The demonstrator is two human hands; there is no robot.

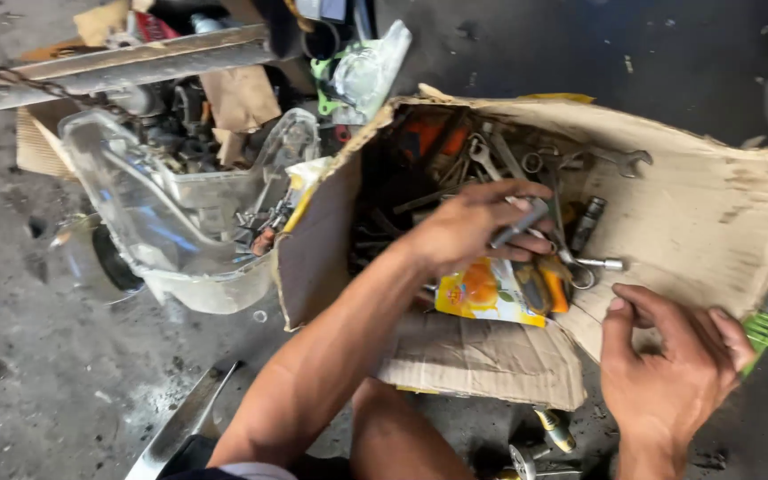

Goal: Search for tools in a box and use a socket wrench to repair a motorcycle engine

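My left hand (468, 233) reaches into a torn cardboard box (704, 222) and is closed on a short grey metal tool (519, 224). Under it lie several wrenches (484, 156), a socket piece (587, 222) and an orange and yellow packet (489, 290). My right hand (668, 364) rests on the box's front right flap, thumb and fingers spread flat on the cardboard, holding nothing.
Left of the box, a clear plastic lamp housing (180, 209) holds small metal parts. A grey metal bar (117, 60) crosses the top left. A green object (766, 329) sits at the right. A yellow-handled screwdriver (555, 431) and a metal strip (180, 427) lie on the dirty concrete floor.
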